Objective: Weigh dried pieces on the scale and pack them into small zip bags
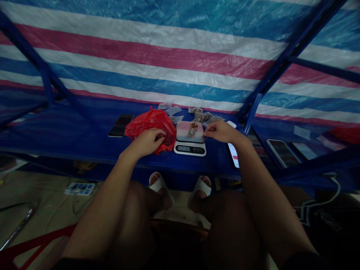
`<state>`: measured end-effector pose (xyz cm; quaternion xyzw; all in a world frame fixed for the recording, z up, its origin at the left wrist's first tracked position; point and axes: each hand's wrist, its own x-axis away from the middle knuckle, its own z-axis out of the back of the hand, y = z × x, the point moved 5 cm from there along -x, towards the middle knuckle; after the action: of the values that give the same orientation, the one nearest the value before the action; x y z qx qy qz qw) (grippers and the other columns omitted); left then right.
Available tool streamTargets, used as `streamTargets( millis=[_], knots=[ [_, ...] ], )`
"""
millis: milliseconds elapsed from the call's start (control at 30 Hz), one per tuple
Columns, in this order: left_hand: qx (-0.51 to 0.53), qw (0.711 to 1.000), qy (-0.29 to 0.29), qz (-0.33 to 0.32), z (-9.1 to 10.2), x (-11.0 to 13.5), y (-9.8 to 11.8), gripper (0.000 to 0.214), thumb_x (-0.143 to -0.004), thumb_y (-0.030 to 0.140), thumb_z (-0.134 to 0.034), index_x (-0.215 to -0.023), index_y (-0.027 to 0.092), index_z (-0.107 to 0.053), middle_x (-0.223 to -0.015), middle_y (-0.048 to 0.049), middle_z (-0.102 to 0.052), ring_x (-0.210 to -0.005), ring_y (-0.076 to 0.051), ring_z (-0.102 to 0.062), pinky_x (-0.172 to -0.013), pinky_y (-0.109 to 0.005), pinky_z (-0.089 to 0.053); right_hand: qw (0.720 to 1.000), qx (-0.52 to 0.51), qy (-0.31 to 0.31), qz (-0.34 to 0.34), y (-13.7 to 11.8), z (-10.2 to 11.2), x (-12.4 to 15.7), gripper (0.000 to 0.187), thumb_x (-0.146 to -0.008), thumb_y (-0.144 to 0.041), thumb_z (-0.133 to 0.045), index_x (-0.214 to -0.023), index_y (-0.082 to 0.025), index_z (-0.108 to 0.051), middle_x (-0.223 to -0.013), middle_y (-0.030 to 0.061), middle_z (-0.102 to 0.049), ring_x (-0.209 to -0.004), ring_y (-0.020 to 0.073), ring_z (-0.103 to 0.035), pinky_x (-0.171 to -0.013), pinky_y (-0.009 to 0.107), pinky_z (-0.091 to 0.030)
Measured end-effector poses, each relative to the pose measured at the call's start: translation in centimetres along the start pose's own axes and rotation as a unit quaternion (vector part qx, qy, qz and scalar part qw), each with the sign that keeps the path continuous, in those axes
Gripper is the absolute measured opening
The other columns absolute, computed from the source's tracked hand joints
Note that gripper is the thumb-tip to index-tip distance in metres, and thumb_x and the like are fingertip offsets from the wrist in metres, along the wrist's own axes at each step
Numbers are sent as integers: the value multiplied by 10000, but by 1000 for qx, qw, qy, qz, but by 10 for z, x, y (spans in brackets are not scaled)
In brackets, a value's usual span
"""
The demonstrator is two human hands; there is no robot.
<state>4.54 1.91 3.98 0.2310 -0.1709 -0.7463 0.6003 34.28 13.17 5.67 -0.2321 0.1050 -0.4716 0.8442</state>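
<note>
A red plastic bag [143,120] lies open on the blue shelf, with dark small pieces inside that I cannot identify. Over its mouth, my left hand [149,141] has its fingers curled together; whatever they pinch is too small to make out. Beside the bag sits a white digital scale [189,149] with a lit display. On its platform rests a small clear bag [192,132] of brown bits, some showing at its top. My right hand [221,131] is at the platform's right edge, thumb and forefinger pinched; I cannot tell what is between them.
Clear plastic bags [173,110] lie behind the red bag, and filled clear bags [199,115] behind the scale. A dark phone [121,125] is at left, a lit phone [233,155] under my right forearm. Blue metal posts [253,110] flank the shelf; a striped sheet [168,56] hangs behind.
</note>
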Motion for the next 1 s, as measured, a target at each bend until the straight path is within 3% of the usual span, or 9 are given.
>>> streamTargets(
  millis=[200,400,633,1000],
  knots=[
    [-8,1000,-2,-3,0,-1,-1,318,-1004,260,-582,-1192,169,-822,-1229,-122,-849,-1130,-290,-795,-1057,-422,-609,999,7,-6,37,-3,-2,-1,247,-929,-340,-711,-828,-176,-866,-668,24,-716,-639,164,-579,-658,339,-417],
    [-4,1000,0,-4,0,-1,0,315,-1005,279,-577,-1178,180,-821,-1230,-117,-852,-1130,-286,-795,-1067,-422,-608,991,-54,101,74,-2,-6,-13,154,-883,-314,-734,-858,-214,-849,-828,61,-819,-711,217,-685,-711,385,-512],
    [-7,1000,1,3,2,0,0,311,-1015,275,-584,-1188,182,-825,-1244,-114,-852,-1150,-287,-794,-1079,-411,-600,980,-93,143,99,-2,-11,-20,105,-858,-267,-750,-885,-211,-835,-884,67,-831,-748,230,-694,-746,388,-539],
    [-3,1000,4,6,2,1,-1,316,-995,251,-590,-1201,185,-820,-1257,-111,-851,-1161,-290,-792,-1081,-430,-605,983,-39,87,155,1,-21,-27,151,-933,-210,-737,-946,-257,-880,-1046,64,-866,-983,287,-750,-936,439,-550]
  ],
)
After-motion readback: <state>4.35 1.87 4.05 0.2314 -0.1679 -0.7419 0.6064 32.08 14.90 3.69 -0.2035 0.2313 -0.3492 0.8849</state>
